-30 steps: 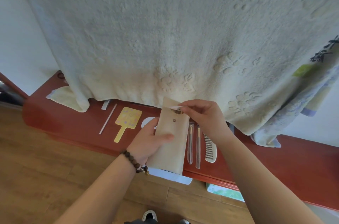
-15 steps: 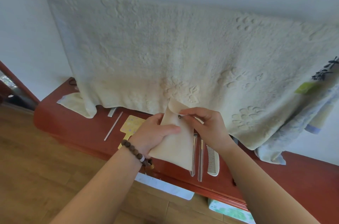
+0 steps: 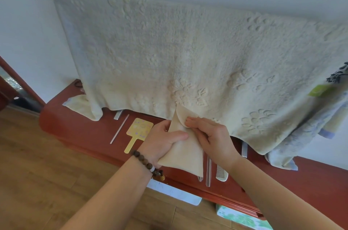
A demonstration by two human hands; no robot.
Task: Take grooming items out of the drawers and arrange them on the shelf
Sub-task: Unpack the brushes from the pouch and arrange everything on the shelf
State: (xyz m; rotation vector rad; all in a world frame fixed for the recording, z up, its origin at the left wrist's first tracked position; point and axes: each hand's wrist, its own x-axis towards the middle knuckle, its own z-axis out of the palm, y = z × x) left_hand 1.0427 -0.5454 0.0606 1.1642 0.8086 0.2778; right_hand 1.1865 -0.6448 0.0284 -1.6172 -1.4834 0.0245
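Note:
A beige fabric pouch [image 3: 185,156] is held over the red wooden shelf [image 3: 79,128]. My left hand [image 3: 162,141] grips its left side, thumb across the front. My right hand [image 3: 211,135] presses its fingers on the pouch's flap near the top. On the shelf lie a yellow hand mirror [image 3: 138,131], a thin white stick [image 3: 119,129], two clear slim tools [image 3: 208,172] and a white comb [image 3: 221,172], partly hidden behind the pouch and my right wrist.
A large cream towel [image 3: 188,56] hangs against the wall over the back of the shelf. More cloths [image 3: 310,131] hang at the right. A white item [image 3: 175,192] and a green printed box [image 3: 241,218] sit below the shelf edge. Wooden floor lies at left.
The view has tilted up and the hands with the pouch have shifted slightly. My right hand's fingers have pushed the flap down onto the pouch, covering the snap seen a second ago.

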